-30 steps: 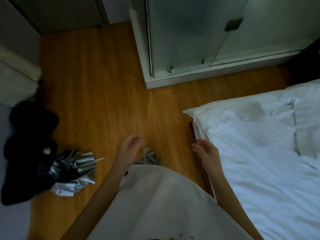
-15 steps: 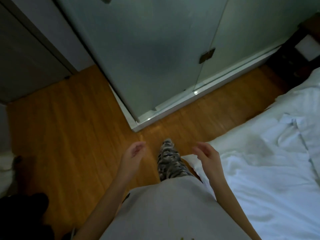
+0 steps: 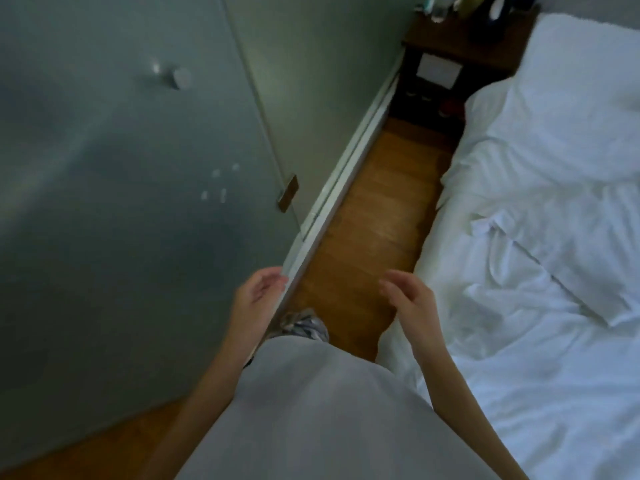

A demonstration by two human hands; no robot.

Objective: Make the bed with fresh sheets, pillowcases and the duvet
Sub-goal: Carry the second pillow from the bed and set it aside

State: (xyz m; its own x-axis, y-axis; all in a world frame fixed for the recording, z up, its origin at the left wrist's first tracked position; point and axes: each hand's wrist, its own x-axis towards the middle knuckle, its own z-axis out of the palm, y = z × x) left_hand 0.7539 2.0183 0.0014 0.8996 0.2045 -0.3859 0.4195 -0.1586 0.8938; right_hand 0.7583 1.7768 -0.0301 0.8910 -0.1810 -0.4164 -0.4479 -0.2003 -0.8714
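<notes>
On the left stands a frosted glass door (image 3: 121, 202) with a round knob (image 3: 180, 77) and a small dark hinge (image 3: 288, 193). The left hand (image 3: 254, 296) is in the air in front of the door edge, fingers loosely curled and half open, holding nothing. Below it a patterned trouser leg (image 3: 303, 325) shows above the grey shirt (image 3: 311, 410). A strip of wooden floor (image 3: 374, 216) runs between the door and the bed. The right hand (image 3: 412, 299) hovers at the bed edge, fingers spread and relaxed, empty. On the right lies the rumpled white bedding (image 3: 536, 271), with a white pillow (image 3: 581, 91) at the far end beside a dark nightstand (image 3: 460, 46).
</notes>
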